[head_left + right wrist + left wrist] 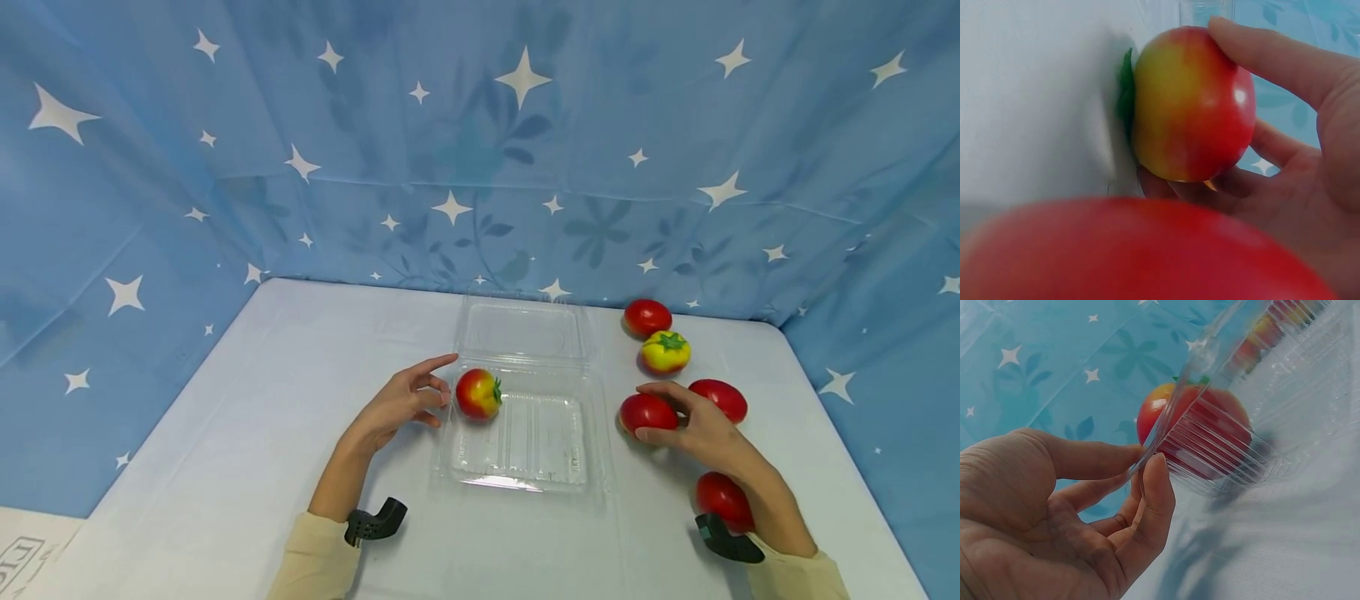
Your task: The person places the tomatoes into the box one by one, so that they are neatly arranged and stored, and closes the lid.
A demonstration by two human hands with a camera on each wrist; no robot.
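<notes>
I am observing the left hand pinching the box by its left rim; this is looking thin, flexible; one fruit is lying inside, leftward; right of the box, the right hand is gripping another fruit, fingers half-curled around it; this is looking light, stiff, slick, probably needing a hold around its middle.

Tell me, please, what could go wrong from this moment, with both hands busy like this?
The left hand pinches the rim of the clear container; a pull might tilt it and set the fruit inside rolling. The held fruit looks smooth and round, so it could slip from the right hand. Another red fruit lies close to the right forearm, which might knock it when moving.
</notes>
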